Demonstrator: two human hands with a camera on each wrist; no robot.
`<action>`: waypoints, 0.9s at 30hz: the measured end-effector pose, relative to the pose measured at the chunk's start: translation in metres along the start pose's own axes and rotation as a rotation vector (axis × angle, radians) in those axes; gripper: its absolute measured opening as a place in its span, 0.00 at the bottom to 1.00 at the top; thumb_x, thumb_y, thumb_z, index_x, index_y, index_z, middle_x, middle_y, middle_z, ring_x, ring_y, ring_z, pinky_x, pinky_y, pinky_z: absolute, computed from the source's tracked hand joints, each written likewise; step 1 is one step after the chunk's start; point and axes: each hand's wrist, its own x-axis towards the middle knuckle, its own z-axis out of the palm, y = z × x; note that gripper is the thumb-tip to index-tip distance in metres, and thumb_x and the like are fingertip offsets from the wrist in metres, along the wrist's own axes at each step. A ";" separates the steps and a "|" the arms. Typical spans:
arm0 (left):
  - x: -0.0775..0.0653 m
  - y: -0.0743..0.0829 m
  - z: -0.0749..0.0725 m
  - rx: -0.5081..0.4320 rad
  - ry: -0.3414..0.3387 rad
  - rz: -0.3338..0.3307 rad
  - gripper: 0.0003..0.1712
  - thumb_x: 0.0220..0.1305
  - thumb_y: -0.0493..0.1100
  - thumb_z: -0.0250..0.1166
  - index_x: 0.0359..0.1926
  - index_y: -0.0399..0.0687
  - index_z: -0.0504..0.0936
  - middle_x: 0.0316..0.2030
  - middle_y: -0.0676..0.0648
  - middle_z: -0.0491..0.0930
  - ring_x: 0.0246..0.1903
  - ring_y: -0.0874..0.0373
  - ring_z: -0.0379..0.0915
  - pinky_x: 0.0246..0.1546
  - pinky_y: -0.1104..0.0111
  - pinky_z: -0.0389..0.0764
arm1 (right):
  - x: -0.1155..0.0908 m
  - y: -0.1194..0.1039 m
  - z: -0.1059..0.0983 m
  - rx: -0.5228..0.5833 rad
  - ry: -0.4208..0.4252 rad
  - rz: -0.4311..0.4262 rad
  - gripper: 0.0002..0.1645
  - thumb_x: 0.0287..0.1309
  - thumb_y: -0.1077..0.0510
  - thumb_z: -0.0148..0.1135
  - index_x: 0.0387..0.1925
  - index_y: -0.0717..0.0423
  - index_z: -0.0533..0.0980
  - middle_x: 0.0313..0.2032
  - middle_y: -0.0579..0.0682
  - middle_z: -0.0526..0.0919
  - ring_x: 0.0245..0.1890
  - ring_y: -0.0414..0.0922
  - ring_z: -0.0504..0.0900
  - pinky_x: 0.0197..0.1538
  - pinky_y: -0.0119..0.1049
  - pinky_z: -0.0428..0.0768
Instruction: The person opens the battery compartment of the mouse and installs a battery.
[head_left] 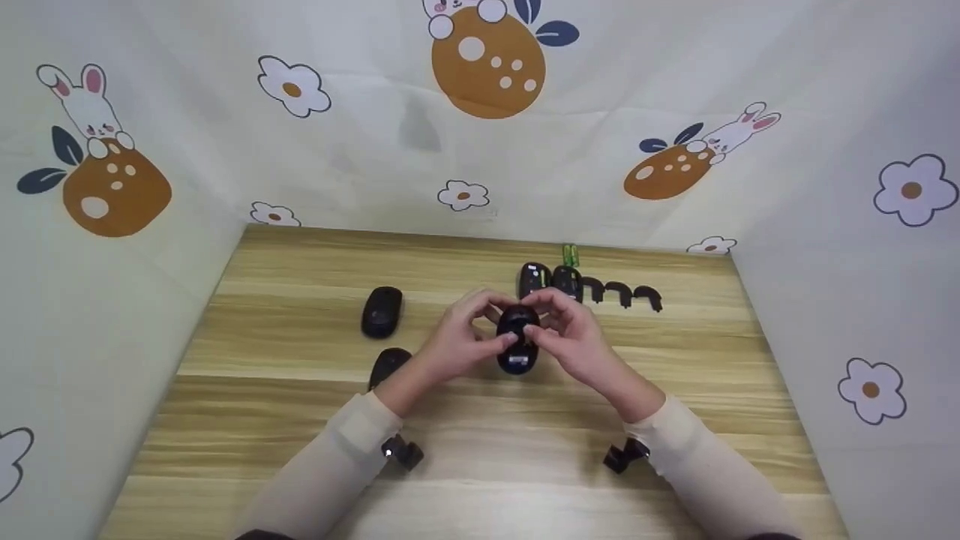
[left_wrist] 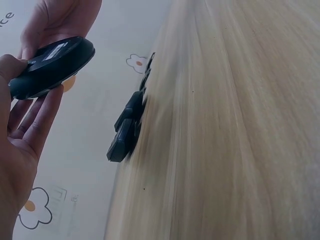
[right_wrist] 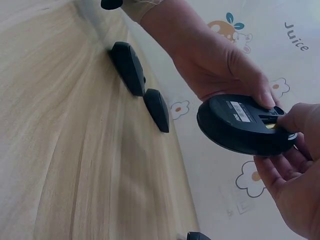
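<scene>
Both your hands are closed in on one black mouse [head_left: 517, 351], held up off the wood, its labelled underside facing you. Your left hand [head_left: 463, 341] pinches it between a thumb on the underside and fingers beneath; your right hand [head_left: 576, 341] grips the other side the same way, its thumb at the open battery compartment [right_wrist: 270, 118], where something yellowish shows. Just beyond your right fingers two more mice, one on the left [head_left: 534, 277] and one on the right [head_left: 568, 282], lie side by side, each with a green battery in its recess. Two loose green batteries [head_left: 571, 255] lie behind them, near the table's back edge, and three black covers [head_left: 619, 292] run in a row to the right. Off to your left lie an upper mouse [head_left: 382, 312] and a lower mouse [head_left: 388, 366], the latter partly hidden by your forearm. The table [head_left: 300, 420] stretches well past your hands to both side edges; patterned cloth [head_left: 360, 142] walls the back and sides.
</scene>
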 end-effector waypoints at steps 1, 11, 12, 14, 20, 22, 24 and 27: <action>0.000 0.000 0.000 -0.001 0.000 0.000 0.27 0.67 0.37 0.80 0.65 0.48 0.84 0.58 0.49 0.82 0.50 0.51 0.81 0.38 0.59 0.93 | 0.000 0.000 0.000 -0.003 0.005 -0.008 0.19 0.68 0.74 0.68 0.59 0.68 0.80 0.51 0.61 0.86 0.52 0.51 0.85 0.53 0.37 0.88; 0.000 -0.001 0.003 -0.005 0.008 -0.006 0.26 0.67 0.37 0.79 0.64 0.48 0.84 0.56 0.49 0.82 0.49 0.51 0.82 0.36 0.60 0.93 | -0.002 0.003 0.000 -0.046 0.011 -0.055 0.18 0.70 0.74 0.67 0.59 0.68 0.80 0.53 0.61 0.86 0.52 0.51 0.86 0.57 0.40 0.89; 0.000 -0.001 0.003 -0.004 0.009 -0.010 0.26 0.67 0.37 0.79 0.64 0.48 0.84 0.56 0.49 0.82 0.48 0.52 0.82 0.35 0.60 0.93 | -0.002 0.003 0.000 -0.043 0.008 -0.051 0.18 0.70 0.74 0.67 0.59 0.68 0.79 0.54 0.61 0.86 0.53 0.51 0.86 0.59 0.40 0.89; 0.000 -0.002 0.002 -0.004 0.009 -0.017 0.26 0.67 0.38 0.79 0.64 0.49 0.84 0.56 0.49 0.82 0.48 0.52 0.83 0.35 0.60 0.93 | -0.002 0.003 0.000 -0.037 -0.001 -0.045 0.19 0.71 0.73 0.68 0.60 0.69 0.79 0.55 0.62 0.86 0.54 0.51 0.86 0.61 0.42 0.88; 0.002 -0.003 -0.001 -0.056 0.006 -0.038 0.26 0.70 0.37 0.77 0.66 0.47 0.83 0.58 0.45 0.81 0.45 0.51 0.84 0.38 0.59 0.94 | -0.003 0.004 -0.003 -0.101 -0.055 -0.133 0.30 0.67 0.71 0.75 0.68 0.65 0.78 0.63 0.60 0.82 0.60 0.54 0.84 0.64 0.45 0.87; 0.002 -0.003 -0.002 -0.080 0.005 -0.050 0.26 0.71 0.37 0.76 0.67 0.46 0.83 0.58 0.43 0.81 0.45 0.50 0.84 0.39 0.58 0.94 | -0.004 0.006 -0.005 -0.165 -0.087 -0.187 0.37 0.64 0.68 0.79 0.72 0.62 0.76 0.67 0.59 0.78 0.64 0.56 0.82 0.66 0.46 0.86; 0.002 -0.002 -0.003 -0.095 0.009 -0.067 0.26 0.71 0.38 0.76 0.68 0.46 0.82 0.58 0.42 0.80 0.45 0.49 0.85 0.40 0.58 0.94 | -0.006 0.007 -0.006 -0.237 -0.114 -0.227 0.46 0.60 0.64 0.83 0.77 0.58 0.72 0.72 0.57 0.74 0.68 0.57 0.79 0.69 0.47 0.84; 0.003 -0.002 -0.004 -0.105 0.016 -0.090 0.26 0.72 0.39 0.75 0.69 0.47 0.82 0.59 0.42 0.80 0.46 0.49 0.86 0.40 0.57 0.94 | -0.009 0.008 -0.007 -0.340 -0.159 -0.264 0.60 0.54 0.59 0.87 0.83 0.57 0.64 0.78 0.58 0.66 0.76 0.58 0.71 0.75 0.50 0.78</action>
